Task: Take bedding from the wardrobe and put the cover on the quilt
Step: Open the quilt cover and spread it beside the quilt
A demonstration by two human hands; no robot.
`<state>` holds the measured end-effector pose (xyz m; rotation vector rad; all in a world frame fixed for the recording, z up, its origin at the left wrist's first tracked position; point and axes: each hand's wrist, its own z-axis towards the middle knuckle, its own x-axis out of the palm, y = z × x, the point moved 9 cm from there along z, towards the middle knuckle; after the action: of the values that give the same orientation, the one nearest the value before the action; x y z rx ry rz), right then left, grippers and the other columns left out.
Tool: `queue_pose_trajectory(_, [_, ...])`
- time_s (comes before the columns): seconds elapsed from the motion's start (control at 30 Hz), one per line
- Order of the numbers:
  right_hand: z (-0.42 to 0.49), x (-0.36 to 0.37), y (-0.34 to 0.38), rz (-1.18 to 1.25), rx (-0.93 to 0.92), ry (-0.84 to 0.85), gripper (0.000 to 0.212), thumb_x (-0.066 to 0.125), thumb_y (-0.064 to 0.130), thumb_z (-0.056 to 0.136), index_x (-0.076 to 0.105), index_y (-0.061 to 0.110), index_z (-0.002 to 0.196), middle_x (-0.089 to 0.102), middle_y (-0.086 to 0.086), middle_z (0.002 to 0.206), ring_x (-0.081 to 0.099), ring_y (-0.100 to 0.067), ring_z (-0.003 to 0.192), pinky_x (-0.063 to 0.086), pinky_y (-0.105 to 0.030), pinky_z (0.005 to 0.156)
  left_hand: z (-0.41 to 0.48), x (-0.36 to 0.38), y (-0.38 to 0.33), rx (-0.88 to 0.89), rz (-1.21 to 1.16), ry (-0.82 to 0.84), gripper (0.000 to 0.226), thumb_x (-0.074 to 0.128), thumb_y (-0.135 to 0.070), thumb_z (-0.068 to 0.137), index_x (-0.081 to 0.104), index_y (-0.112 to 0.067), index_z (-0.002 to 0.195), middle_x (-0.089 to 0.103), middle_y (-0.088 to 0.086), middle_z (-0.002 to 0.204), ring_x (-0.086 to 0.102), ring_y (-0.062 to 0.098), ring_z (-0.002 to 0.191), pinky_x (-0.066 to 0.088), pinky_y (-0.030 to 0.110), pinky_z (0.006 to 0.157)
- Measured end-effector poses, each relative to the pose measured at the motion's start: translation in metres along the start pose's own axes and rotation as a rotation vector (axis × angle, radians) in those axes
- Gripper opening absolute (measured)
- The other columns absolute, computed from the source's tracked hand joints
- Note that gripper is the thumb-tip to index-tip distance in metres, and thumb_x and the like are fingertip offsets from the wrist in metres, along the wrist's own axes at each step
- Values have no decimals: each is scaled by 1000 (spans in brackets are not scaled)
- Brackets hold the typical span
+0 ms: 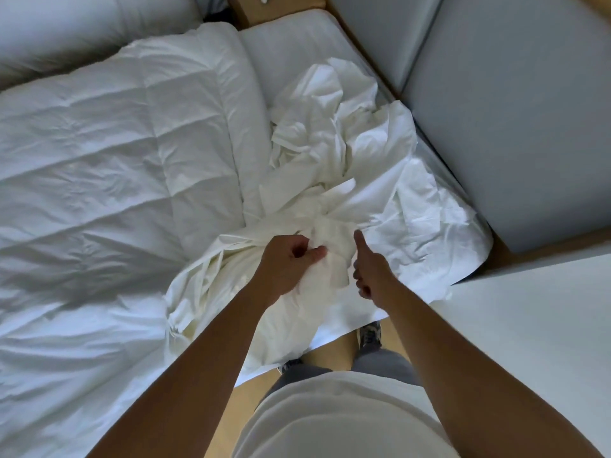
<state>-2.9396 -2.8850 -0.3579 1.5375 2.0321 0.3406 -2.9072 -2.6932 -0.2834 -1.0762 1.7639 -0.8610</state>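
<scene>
1. At the near edge of the bed (297, 54), the crumpled cover (347, 180) is gripped by the left hand (287, 262), beside the quilt (115, 160).
2. On the right hand (370, 269), fingers (363, 289) are seen curled (hold cannot be told).
3. Risk: the opening may be lost in the tangle.

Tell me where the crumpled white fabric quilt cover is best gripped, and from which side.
Probably the bunched near edge of the crumpled white fabric quilt cover, approached from the near side where the person stands: the folds gather there into a graspable ridge, which the left hand pinches.
</scene>
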Motion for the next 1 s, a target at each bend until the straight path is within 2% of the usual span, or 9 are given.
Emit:
queue_pose_trajectory(0.07, [-15, 19, -6, 387, 212, 374, 89, 68, 86, 65, 75, 4, 97, 73, -17, 89, 73, -30, 79, 59, -37, 63, -3, 16, -10, 125, 249, 41, 49, 76, -35, 87, 40, -21, 57, 36, -9, 55, 36, 8, 53, 27, 20, 53])
queue_pose_trajectory(0.13, [-27, 25, 8, 406, 150, 509, 69, 72, 62, 83, 70, 4, 122, 73, -20, 110, 73, -36, 98, 61, -48, 76, -11, 41, -18, 288, 381, 90, 38, 74, -32, 88, 46, -27, 63, 42, -11, 63, 47, 10, 64, 29, 21, 60])
queue_pose_trajectory(0.2, [-21, 17, 9, 449, 96, 380, 29, 58, 20, 99, 66, 0, 118, 74, -17, 96, 74, -30, 81, 62, -43, 67, -17, 52, -11, 381, 415, 110, 19, 74, -36, 88, 66, -21, 79, 50, -10, 82, 53, 15, 81, 35, 22, 69])
queue_pose_trajectory(0.27, [-14, 8, -1, 532, 76, 242, 15, 50, 2, 98, 64, 5, 102, 72, -11, 85, 72, -26, 69, 60, -38, 58, -18, 48, 10, 355, 416, 105, 43, 76, -55, 80, 71, -24, 109, 51, -8, 103, 49, 13, 96, 39, 20, 79])
queue_pose_trajectory(0.4, [-1, -4, -31, 554, 46, 133, 11, 60, 5, 96, 64, 6, 106, 71, -11, 89, 67, -26, 79, 54, -40, 73, -28, 49, 52, 274, 412, 149, 83, 76, -76, 59, 58, -28, 124, 53, -9, 121, 49, 13, 108, 38, 25, 93])
queue_pose_trajectory(0.5, [3, -12, -48, 585, 16, 174, 15, 56, 5, 99, 71, 6, 98, 74, -12, 89, 72, -24, 78, 55, -40, 79, -38, 59, 76, 309, 607, 156, 89, 82, -65, 64, 53, -29, 140, 54, -3, 136, 49, 22, 122, 34, 34, 105])
queue_pose_trajectory(0.73, [24, -38, -95, 610, 81, 212, 34, 50, -4, 98, 79, 6, 83, 77, -8, 81, 75, -19, 69, 61, -32, 62, -37, 44, 107, 346, 838, -83, 40, 87, -36, 76, 77, -13, 108, 72, 9, 96, 69, 36, 85, 59, 42, 73])
queue_pose_trajectory(0.83, [41, -55, -107, 499, 69, 204, 13, 60, 3, 97, 70, 5, 104, 77, -8, 90, 74, -20, 78, 60, -36, 73, -32, 32, 141, 226, 916, -83, 44, 81, -46, 80, 76, -17, 112, 70, 8, 106, 66, 37, 96, 52, 45, 86])
queue_pose_trajectory(1.0, [69, -72, -132, 76, 117, 54, 48, 74, 14, 92, 54, 0, 134, 63, -21, 125, 63, -39, 113, 52, -57, 97, -66, -11, 238, -250, 1139, -79, 82, 71, -52, 85, 29, -46, 155, 32, 2, 157, 31, 32, 141, 20, 51, 116])
